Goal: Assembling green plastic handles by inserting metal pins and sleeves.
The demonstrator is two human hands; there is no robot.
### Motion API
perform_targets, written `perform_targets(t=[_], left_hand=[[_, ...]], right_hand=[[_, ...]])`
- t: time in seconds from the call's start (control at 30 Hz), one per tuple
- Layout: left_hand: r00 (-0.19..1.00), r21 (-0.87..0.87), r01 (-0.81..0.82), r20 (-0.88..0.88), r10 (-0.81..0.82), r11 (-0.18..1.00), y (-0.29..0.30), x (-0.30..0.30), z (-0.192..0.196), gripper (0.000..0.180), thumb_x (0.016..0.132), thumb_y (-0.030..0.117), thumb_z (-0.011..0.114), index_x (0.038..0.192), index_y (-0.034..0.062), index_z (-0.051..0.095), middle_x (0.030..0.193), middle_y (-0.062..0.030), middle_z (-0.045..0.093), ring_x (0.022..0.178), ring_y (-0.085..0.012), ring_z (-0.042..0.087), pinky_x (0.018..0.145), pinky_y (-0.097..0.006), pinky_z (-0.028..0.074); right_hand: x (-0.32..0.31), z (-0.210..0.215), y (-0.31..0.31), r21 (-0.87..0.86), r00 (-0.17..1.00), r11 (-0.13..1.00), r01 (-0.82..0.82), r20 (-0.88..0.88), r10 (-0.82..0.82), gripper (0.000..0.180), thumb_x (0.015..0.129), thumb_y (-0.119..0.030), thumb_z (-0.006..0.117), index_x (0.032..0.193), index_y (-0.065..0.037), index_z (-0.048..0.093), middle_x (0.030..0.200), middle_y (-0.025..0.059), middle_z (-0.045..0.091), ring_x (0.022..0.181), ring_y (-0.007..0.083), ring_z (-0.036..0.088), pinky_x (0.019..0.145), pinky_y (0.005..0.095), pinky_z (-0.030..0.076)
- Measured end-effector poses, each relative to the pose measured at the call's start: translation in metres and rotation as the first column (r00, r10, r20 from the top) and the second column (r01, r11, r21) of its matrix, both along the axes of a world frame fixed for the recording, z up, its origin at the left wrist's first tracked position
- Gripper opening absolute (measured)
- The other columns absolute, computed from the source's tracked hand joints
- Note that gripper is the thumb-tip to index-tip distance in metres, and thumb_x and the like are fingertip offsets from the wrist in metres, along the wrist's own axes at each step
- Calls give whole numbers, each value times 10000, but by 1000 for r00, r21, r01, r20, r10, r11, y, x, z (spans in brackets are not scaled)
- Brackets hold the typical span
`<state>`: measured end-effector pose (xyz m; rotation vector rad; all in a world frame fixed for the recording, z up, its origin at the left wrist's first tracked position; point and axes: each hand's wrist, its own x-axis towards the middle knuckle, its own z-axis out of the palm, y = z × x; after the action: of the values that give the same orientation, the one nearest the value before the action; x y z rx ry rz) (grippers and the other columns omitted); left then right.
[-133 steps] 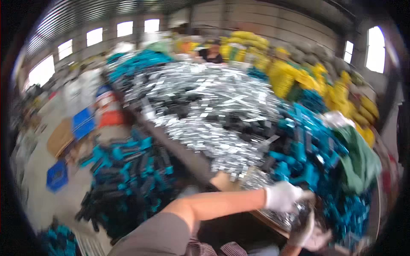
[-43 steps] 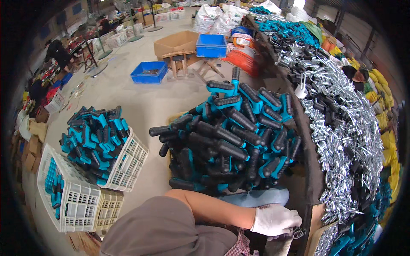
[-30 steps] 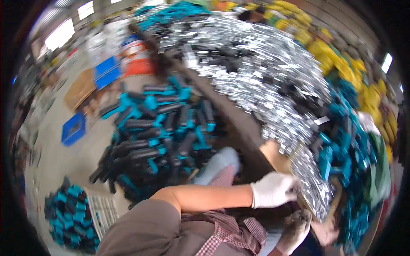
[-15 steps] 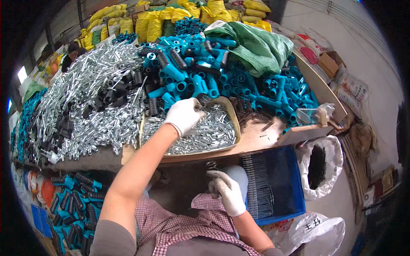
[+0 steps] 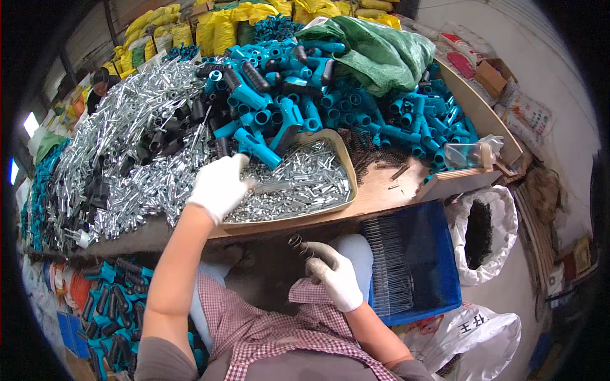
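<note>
My left hand [image 5: 219, 187], in a white glove, hovers at the left side of a shallow tray [image 5: 346, 159] full of small silver metal pins [image 5: 305, 178]. Its thumb and forefinger are apart, with nothing visible between them; the thumb tip is smeared by motion. Just beyond the fingertips lies a teal plastic tool housing [image 5: 257, 147], at the front of a heap of similar housings. Low over my lap, my gloved right hand [image 5: 333, 273] grips a dark coil spring [image 5: 297, 244], whose upper end sticks out past the fingers.
Silver metal rods [image 5: 140, 95] are piled on the left, dark springs [image 5: 365, 162] right of the tray. A blue crate [image 5: 426, 305] with thin metal rods stands at lower right beside a white sack [image 5: 508, 222]. Green sheeting [image 5: 387, 57] covers some housings. Another person [image 5: 100, 82] is at far left.
My left hand has moved left and slightly toward me, from over the tray's middle to its left side. The right hand still holds the spring, now tilted more to the left and slightly lower.
</note>
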<state>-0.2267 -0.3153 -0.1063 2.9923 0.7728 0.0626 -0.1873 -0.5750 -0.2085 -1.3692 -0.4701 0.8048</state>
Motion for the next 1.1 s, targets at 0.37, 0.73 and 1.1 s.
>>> perform_targets(t=[0.37, 0.73, 1.1], left_hand=[[53, -653, 656, 541, 839, 380, -52, -91, -55, 364, 1025, 304, 503, 1236, 9, 533, 940, -16, 562, 753, -123, 546, 630, -283, 498], [82, -742, 623, 377, 922, 248, -71, -120, -67, 383, 1010, 291, 543, 1203, -36, 593, 1029, -89, 620, 901, -174, 608, 814, -310, 515], [866, -420, 433, 439, -239, 798, -115, -192, -93, 381, 689, 179, 804, 1041, 63, 716, 879, -115, 682, 725, -286, 674, 646, -352, 537]], right_hand=[[-32, 3, 43, -57, 954, 954, -294, 50, 297, 439, 889, -204, 644, 1267, 18, 611, 1096, 140, 694, 985, 162, 624, 896, 294, 485], [-54, 9, 54, 222, 841, 937, -268, -420, 340, 501, 983, -360, 544, 1290, 35, 564, 679, 9, 556, 523, 77, 468, 508, 227, 398], [-74, -23, 4, -162, 911, 897, -411, -114, 397, 420, 1007, -368, 440, 1127, -34, 664, 620, 47, 561, 463, 116, 495, 422, 266, 385]])
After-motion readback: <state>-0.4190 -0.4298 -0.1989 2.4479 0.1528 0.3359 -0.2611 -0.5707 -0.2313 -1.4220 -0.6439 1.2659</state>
